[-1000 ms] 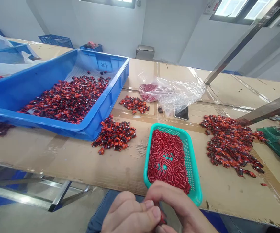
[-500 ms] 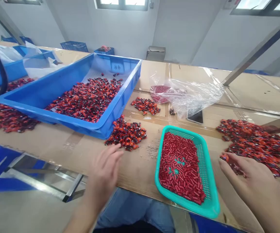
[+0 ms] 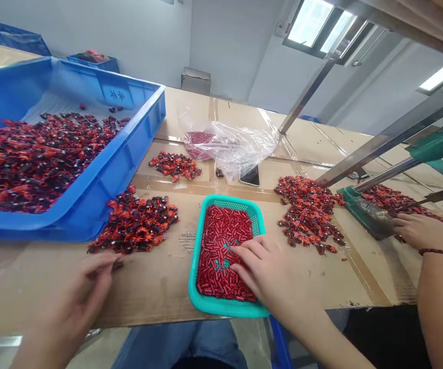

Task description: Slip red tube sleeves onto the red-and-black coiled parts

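My left hand [image 3: 77,300] is over the cardboard-covered table, with thumb and fingers pinching a small dark red piece [image 3: 118,265], too blurred to name exactly. Just beyond it lies a heap of orange-and-black small parts [image 3: 139,223]. My right hand [image 3: 269,271] reaches over the right side of a green plastic basket [image 3: 194,287]. Its fingertips touch the short red tubes [image 3: 223,230] inside, thumb and forefinger apart, and no tube shows between them. Green basket bottom shows through gaps among the tubes.
A large blue bin [image 3: 136,146] of similar parts stands at left. Beyond the basket are a smaller heap [image 3: 175,165], a plastic bag [image 3: 244,146] and a phone [image 3: 250,176]. At right lies another heap [image 3: 309,215]; a co-worker's hand [image 3: 424,230] is at a green device [image 3: 367,215].
My right hand has moved from the right-hand heap into the basket; the orange-and-black part is no longer in its fingers. My left hand now pinches a small piece. The view has turned right.
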`<action>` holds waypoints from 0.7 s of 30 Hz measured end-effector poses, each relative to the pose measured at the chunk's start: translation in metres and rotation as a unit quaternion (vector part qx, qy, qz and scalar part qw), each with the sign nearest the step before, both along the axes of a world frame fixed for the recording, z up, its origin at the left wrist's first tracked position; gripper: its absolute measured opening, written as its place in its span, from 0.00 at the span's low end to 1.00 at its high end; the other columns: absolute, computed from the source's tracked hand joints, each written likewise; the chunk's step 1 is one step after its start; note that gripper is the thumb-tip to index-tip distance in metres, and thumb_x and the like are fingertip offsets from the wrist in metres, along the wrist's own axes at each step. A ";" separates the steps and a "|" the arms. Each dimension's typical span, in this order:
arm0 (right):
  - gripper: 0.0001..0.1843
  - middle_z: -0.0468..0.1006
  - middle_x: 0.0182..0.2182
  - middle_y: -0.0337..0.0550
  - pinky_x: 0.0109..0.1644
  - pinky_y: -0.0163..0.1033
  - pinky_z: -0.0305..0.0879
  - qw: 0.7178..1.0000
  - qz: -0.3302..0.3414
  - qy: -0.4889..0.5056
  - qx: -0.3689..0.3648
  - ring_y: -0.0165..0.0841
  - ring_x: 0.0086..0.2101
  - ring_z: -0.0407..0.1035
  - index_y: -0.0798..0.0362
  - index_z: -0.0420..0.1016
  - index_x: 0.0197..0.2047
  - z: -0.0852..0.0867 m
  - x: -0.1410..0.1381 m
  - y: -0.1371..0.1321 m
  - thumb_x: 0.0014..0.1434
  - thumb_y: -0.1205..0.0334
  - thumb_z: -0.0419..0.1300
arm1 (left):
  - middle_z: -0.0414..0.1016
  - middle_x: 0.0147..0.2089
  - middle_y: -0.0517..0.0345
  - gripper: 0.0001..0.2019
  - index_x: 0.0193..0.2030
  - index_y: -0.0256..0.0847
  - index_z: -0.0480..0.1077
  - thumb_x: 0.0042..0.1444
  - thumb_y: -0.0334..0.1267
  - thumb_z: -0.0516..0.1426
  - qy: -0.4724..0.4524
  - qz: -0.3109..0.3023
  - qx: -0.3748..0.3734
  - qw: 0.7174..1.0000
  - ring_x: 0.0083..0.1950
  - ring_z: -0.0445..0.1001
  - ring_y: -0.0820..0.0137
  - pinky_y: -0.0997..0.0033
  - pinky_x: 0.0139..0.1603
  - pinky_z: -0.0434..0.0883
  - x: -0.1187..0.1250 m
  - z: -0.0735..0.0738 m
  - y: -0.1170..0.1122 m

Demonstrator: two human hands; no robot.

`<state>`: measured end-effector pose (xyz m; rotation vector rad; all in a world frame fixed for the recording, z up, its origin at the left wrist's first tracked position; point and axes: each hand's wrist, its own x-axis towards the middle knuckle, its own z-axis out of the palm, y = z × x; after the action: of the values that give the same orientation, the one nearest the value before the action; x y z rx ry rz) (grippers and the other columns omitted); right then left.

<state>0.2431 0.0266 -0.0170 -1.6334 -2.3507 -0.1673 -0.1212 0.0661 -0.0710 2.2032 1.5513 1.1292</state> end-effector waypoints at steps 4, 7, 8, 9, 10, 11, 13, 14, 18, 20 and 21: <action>0.04 0.83 0.33 0.44 0.41 0.46 0.65 1.000 0.010 -0.025 -0.016 0.43 0.37 0.73 0.52 0.79 0.37 -0.006 -0.007 0.008 0.65 0.68 0.68 | 0.84 0.48 0.65 0.17 0.50 0.49 0.77 0.67 0.57 0.60 -0.204 0.103 -0.184 0.956 0.49 0.80 0.68 0.76 0.57 0.71 0.026 0.019 -0.026; 0.07 0.82 0.31 0.43 0.40 0.46 0.64 1.000 0.021 -0.013 -0.019 0.42 0.35 0.74 0.51 0.78 0.34 -0.010 -0.002 0.011 0.66 0.69 0.66 | 0.85 0.48 0.58 0.25 0.48 0.46 0.81 0.59 0.65 0.63 -0.310 0.113 -0.304 0.893 0.50 0.81 0.63 0.75 0.53 0.75 0.041 0.030 -0.036; 0.08 0.82 0.31 0.42 0.40 0.45 0.64 1.000 0.025 -0.001 -0.018 0.42 0.34 0.74 0.51 0.78 0.34 -0.010 -0.001 0.011 0.67 0.68 0.64 | 0.86 0.47 0.55 0.27 0.47 0.44 0.82 0.57 0.66 0.64 -0.351 0.104 -0.338 0.867 0.49 0.81 0.62 0.75 0.50 0.77 0.045 0.032 -0.037; 0.09 0.82 0.31 0.41 0.40 0.45 0.64 0.999 0.028 0.013 -0.017 0.41 0.34 0.74 0.51 0.77 0.35 -0.010 0.000 0.011 0.69 0.67 0.63 | 0.86 0.48 0.53 0.27 0.47 0.44 0.83 0.55 0.66 0.66 -0.389 0.090 -0.366 0.841 0.47 0.82 0.62 0.75 0.47 0.79 0.049 0.034 -0.037; 0.10 0.82 0.31 0.40 0.40 0.45 0.64 0.999 0.030 0.029 -0.016 0.40 0.34 0.75 0.50 0.77 0.36 -0.010 0.001 0.011 0.71 0.66 0.61 | 0.86 0.48 0.52 0.27 0.47 0.44 0.84 0.53 0.66 0.67 -0.421 0.071 -0.388 0.817 0.44 0.82 0.64 0.76 0.44 0.80 0.052 0.036 -0.037; 0.11 0.82 0.31 0.40 0.39 0.44 0.65 0.998 0.031 0.047 -0.013 0.39 0.34 0.75 0.50 0.77 0.36 -0.010 0.001 0.010 0.73 0.64 0.59 | 0.86 0.48 0.51 0.27 0.47 0.45 0.84 0.52 0.64 0.69 -0.441 0.049 -0.407 0.798 0.41 0.82 0.66 0.77 0.41 0.80 0.055 0.037 -0.037; 0.12 0.81 0.31 0.41 0.39 0.43 0.66 0.996 0.032 0.078 -0.008 0.39 0.34 0.75 0.50 0.76 0.38 -0.009 0.001 0.009 0.75 0.61 0.56 | 0.87 0.46 0.52 0.23 0.46 0.46 0.84 0.52 0.60 0.71 -0.450 0.016 -0.410 0.793 0.38 0.82 0.69 0.80 0.39 0.80 0.062 0.040 -0.037; 0.13 0.81 0.33 0.42 0.39 0.43 0.67 0.995 0.033 0.089 -0.007 0.39 0.35 0.75 0.50 0.76 0.39 -0.008 0.000 0.008 0.75 0.60 0.55 | 0.87 0.44 0.53 0.20 0.46 0.47 0.85 0.54 0.57 0.71 -0.438 0.000 -0.395 0.807 0.38 0.84 0.69 0.81 0.38 0.81 0.066 0.042 -0.038; 0.07 0.82 0.38 0.45 0.44 0.45 0.71 0.985 0.036 0.170 -0.009 0.39 0.40 0.76 0.50 0.75 0.43 0.004 -0.011 0.002 0.74 0.64 0.57 | 0.88 0.40 0.57 0.11 0.49 0.49 0.82 0.59 0.41 0.69 -0.367 -0.054 -0.239 0.897 0.41 0.88 0.66 0.79 0.41 0.84 0.079 0.047 -0.046; 0.04 0.82 0.38 0.43 0.44 0.43 0.72 0.962 0.052 0.264 -0.039 0.37 0.40 0.75 0.49 0.76 0.44 0.014 -0.023 -0.004 0.72 0.66 0.59 | 0.87 0.41 0.61 0.16 0.55 0.52 0.78 0.61 0.36 0.67 -0.326 -0.064 -0.159 0.930 0.43 0.88 0.68 0.78 0.46 0.84 0.083 0.050 -0.052; 0.04 0.82 0.37 0.41 0.44 0.41 0.73 0.945 0.067 0.316 -0.055 0.36 0.40 0.75 0.49 0.76 0.44 0.020 -0.030 -0.007 0.71 0.66 0.61 | 0.87 0.43 0.61 0.19 0.59 0.54 0.75 0.63 0.34 0.66 -0.300 -0.067 -0.125 0.943 0.44 0.88 0.69 0.77 0.49 0.84 0.085 0.051 -0.055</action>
<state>0.2130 0.0200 0.0026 -1.3005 -1.9741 0.4589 -0.0364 0.0110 -0.0205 1.5648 1.1807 1.3115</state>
